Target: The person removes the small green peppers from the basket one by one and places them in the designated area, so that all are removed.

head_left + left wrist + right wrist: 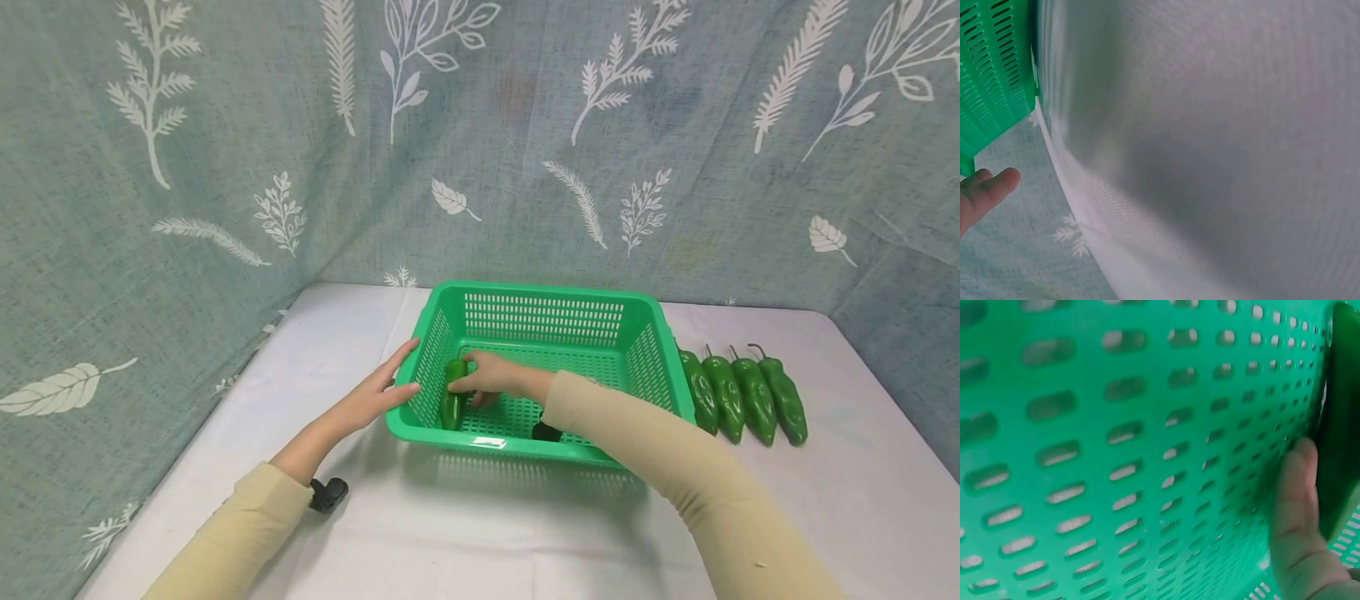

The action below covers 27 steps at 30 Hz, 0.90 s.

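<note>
A green plastic basket (540,292) with slotted walls stands on the table. Inside it, along the left wall, lies a glossy green pepper (452,408). My right hand (491,375) reaches into the basket and grips this pepper, thumb and fingers at its sides. The right wrist view has a thumb (1300,512) against the dark green pepper (1341,419), close to the slotted wall. At the basket's left rim, my left hand (367,400) rests with its fingers extended. Only fingertips (994,187) of it show in the left wrist view, beside the basket (997,81).
Several green peppers (723,396) lie side by side on the white tablecloth (847,467), right of the basket. A patterned grey-green cloth (510,192) hangs behind the table and along its left side. Black wrist cameras (328,495) show at both wrists.
</note>
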Each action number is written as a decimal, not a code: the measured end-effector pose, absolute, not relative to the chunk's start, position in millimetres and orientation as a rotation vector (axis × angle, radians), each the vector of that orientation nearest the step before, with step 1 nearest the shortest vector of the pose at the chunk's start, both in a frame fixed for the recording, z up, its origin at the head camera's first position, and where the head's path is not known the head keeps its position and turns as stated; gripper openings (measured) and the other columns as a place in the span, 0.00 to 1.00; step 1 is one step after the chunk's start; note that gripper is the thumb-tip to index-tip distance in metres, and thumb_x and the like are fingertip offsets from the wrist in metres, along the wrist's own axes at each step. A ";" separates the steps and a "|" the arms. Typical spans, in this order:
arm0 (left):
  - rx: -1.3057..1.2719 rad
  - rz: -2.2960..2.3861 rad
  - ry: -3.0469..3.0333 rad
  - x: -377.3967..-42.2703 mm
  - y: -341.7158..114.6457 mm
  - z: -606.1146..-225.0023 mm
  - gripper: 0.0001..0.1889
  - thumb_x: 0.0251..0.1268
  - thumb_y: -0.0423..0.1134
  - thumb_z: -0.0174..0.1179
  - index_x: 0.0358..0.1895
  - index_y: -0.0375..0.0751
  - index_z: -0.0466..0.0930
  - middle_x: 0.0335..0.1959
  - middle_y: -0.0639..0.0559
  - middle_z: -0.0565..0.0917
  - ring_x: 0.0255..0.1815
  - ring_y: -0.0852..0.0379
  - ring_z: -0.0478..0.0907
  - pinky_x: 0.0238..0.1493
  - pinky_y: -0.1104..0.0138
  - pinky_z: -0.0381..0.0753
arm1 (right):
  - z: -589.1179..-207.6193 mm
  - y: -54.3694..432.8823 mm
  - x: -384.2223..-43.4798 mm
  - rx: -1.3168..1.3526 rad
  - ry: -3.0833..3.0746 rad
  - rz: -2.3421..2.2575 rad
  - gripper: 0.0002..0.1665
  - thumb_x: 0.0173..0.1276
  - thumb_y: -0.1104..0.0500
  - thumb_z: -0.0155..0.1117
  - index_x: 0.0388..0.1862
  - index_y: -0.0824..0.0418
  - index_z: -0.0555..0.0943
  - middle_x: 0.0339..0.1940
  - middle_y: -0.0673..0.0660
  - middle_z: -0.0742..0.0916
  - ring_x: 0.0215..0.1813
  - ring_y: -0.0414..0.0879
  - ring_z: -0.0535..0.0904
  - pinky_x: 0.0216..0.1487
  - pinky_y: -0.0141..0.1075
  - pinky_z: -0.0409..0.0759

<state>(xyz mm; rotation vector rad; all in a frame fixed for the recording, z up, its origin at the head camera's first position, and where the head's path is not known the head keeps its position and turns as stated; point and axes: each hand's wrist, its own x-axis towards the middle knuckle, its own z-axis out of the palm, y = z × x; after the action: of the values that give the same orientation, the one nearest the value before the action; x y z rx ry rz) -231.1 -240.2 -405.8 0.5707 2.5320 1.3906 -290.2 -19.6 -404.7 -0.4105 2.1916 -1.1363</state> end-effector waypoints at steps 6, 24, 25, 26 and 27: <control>0.574 1.386 2.529 -231.2 -240.5 -405.8 0.35 0.70 0.43 0.45 0.74 0.52 0.36 0.74 0.42 0.39 0.71 0.34 0.41 0.61 0.34 0.48 | -405.1 -23.0 -285.2 -0.377 2.101 -1.269 0.48 0.60 0.55 0.65 0.72 0.62 0.49 0.36 0.63 0.83 0.31 0.53 0.83 0.33 0.40 0.83; 0.571 1.436 2.482 -231.9 -238.0 -407.1 0.35 0.70 0.41 0.44 0.74 0.54 0.35 0.73 0.38 0.44 0.61 0.33 0.65 0.54 0.47 0.72 | -396.1 -30.1 -277.8 -0.359 2.136 -1.541 0.40 0.61 0.62 0.61 0.67 0.63 0.52 0.53 0.67 0.75 0.25 0.48 0.79 0.34 0.44 0.82; 0.568 1.440 2.474 -231.7 -238.1 -407.0 0.35 0.70 0.41 0.44 0.73 0.55 0.35 0.73 0.38 0.45 0.60 0.34 0.67 0.53 0.48 0.74 | -393.8 -28.2 -277.7 -0.358 2.142 -1.547 0.40 0.60 0.62 0.60 0.67 0.63 0.52 0.54 0.67 0.75 0.24 0.48 0.79 0.34 0.45 0.82; 0.565 1.443 2.468 -231.3 -238.3 -407.0 0.35 0.70 0.41 0.44 0.73 0.55 0.35 0.73 0.38 0.45 0.59 0.34 0.69 0.52 0.49 0.74 | -391.4 -25.9 -277.5 -0.358 2.142 -1.553 0.40 0.60 0.63 0.60 0.67 0.62 0.53 0.54 0.68 0.74 0.25 0.48 0.79 0.34 0.45 0.82; 0.560 1.445 2.465 -230.7 -238.5 -406.9 0.35 0.70 0.41 0.44 0.73 0.55 0.35 0.73 0.38 0.45 0.58 0.34 0.69 0.52 0.50 0.75 | -388.2 -23.3 -276.9 -0.359 2.139 -1.556 0.39 0.60 0.63 0.60 0.67 0.62 0.53 0.55 0.68 0.74 0.25 0.49 0.80 0.34 0.46 0.82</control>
<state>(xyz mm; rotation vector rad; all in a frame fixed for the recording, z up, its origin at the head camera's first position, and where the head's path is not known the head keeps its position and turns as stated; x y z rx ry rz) -230.7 -238.5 -406.9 0.5605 2.4650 1.4449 -276.9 -23.3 -388.2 -0.3593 2.1388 -1.5564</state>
